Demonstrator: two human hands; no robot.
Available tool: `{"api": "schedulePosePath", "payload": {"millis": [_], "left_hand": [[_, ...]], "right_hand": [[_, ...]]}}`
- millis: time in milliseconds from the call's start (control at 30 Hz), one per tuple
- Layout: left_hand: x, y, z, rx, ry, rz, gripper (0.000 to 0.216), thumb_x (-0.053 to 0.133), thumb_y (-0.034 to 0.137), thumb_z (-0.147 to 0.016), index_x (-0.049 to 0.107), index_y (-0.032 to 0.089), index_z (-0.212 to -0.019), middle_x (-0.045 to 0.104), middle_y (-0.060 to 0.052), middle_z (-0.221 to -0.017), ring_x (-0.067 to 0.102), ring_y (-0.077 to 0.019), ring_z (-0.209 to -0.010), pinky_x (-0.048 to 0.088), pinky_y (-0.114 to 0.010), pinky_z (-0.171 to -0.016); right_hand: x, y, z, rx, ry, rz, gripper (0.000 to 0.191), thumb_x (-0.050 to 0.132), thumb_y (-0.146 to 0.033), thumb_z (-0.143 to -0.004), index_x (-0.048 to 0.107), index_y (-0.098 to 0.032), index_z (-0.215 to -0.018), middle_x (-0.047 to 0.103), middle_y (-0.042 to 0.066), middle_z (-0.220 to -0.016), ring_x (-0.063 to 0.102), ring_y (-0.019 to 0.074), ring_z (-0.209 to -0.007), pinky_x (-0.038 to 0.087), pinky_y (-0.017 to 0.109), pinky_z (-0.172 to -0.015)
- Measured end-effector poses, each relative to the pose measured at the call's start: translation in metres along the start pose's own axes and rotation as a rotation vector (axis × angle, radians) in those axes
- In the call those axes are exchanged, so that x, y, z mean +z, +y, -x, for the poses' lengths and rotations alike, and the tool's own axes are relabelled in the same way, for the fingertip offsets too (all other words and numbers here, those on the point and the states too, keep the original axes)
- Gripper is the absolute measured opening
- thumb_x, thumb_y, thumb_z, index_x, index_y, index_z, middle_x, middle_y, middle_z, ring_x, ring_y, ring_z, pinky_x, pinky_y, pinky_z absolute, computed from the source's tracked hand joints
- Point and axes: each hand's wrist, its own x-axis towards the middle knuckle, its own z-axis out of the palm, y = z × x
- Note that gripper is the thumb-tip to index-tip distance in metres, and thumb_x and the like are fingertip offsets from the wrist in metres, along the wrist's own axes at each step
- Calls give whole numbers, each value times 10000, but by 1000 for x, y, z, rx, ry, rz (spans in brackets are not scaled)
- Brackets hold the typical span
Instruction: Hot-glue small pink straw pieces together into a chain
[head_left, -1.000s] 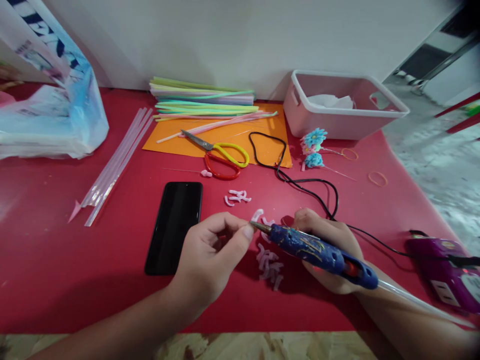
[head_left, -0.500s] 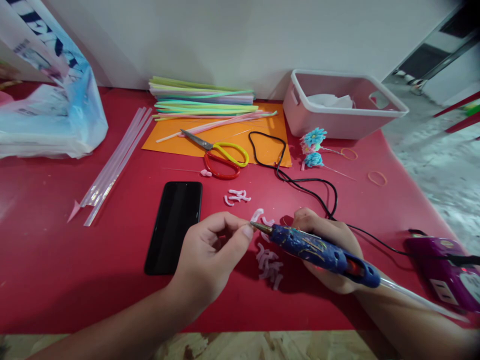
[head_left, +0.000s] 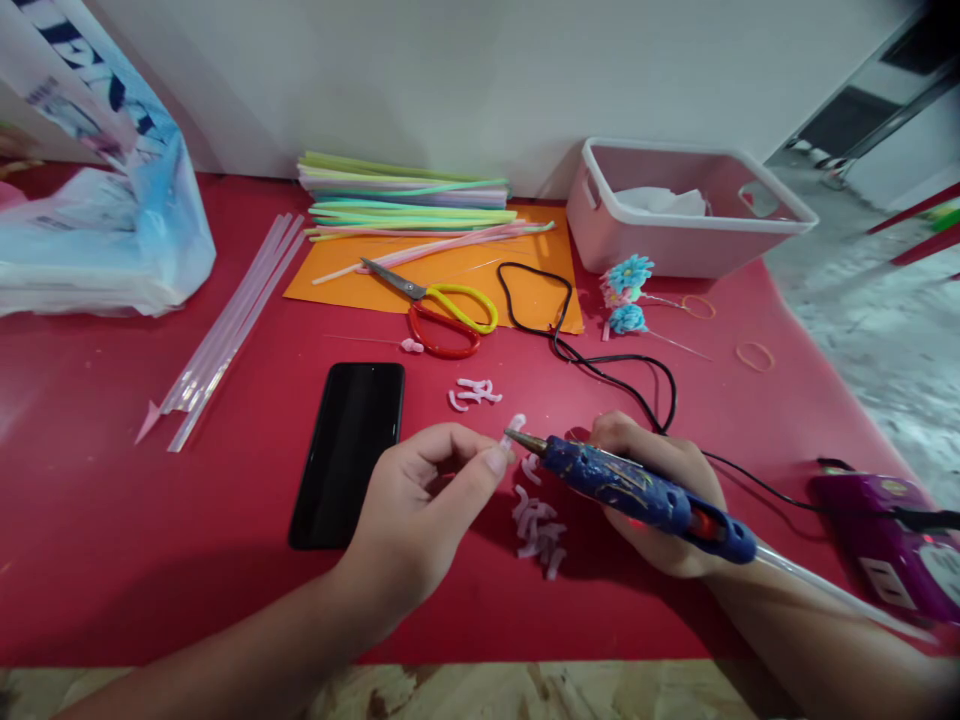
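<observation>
Between thumb and fingers, my left hand (head_left: pixel 427 500) pinches a short pink piece of pipe cleaner (head_left: pixel 514 427), whose upper end sticks out. My right hand (head_left: pixel 664 485) is wrapped round a blue hot glue gun (head_left: pixel 622 485). The gun's metal nozzle points left and meets or nearly meets the pinched piece. A clear glue stick (head_left: pixel 832 592) extends from the gun's back. Below the nozzle lies a pile of cut pink pipe cleaner pieces (head_left: pixel 538 530); a smaller group (head_left: pixel 474 392) lies farther back.
A black phone (head_left: pixel 349 455) lies left of my left hand. Behind are scissors (head_left: pixel 442 305), a black cord (head_left: pixel 592 362), pipe cleaner bundles (head_left: pixel 409 195) and a pink bin (head_left: pixel 675 245). Blue fuzzy flowers (head_left: pixel 628 272) lie near the bin. A purple power box (head_left: pixel 885 540) sits far right.
The glue gun's nozzle has risen slightly from my left fingertips, along the pink piece towards its upper end. My left hand stays nearly in place.
</observation>
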Motion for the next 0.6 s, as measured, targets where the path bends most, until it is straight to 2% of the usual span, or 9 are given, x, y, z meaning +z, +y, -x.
{"api": "schedulePosePath", "payload": {"millis": [100, 267, 600], "left_hand": [[0, -1, -1, -110, -39, 127, 216, 722, 256, -847, 652, 168, -663, 512, 57, -584, 385, -34, -493, 330, -146, -473], [3, 4, -2, -254, -100, 315, 209, 772, 262, -793, 687, 164, -629, 486, 53, -539, 365, -44, -477, 343, -141, -441], [5, 9, 1, -302, -105, 405, 232, 767, 223, -769, 649, 150, -583, 461, 55, -510, 336, -42, -468, 342, -130, -430]], "right_hand": [[0, 1, 2, -4, 30, -9, 245, 636, -99, -744, 560, -243, -927, 585, 0, -788, 555, 160, -683, 410, 291, -595], [3, 1, 2, -33, 69, -120, 224, 630, -86, -733, 564, -237, -884, 556, -3, -736, 501, 168, -664, 396, 315, -617], [4, 1, 1, -70, 49, -64, 183, 614, -121, -737, 552, -240, -862, 585, 24, -750, 502, 188, -687, 413, 333, -619]]}}
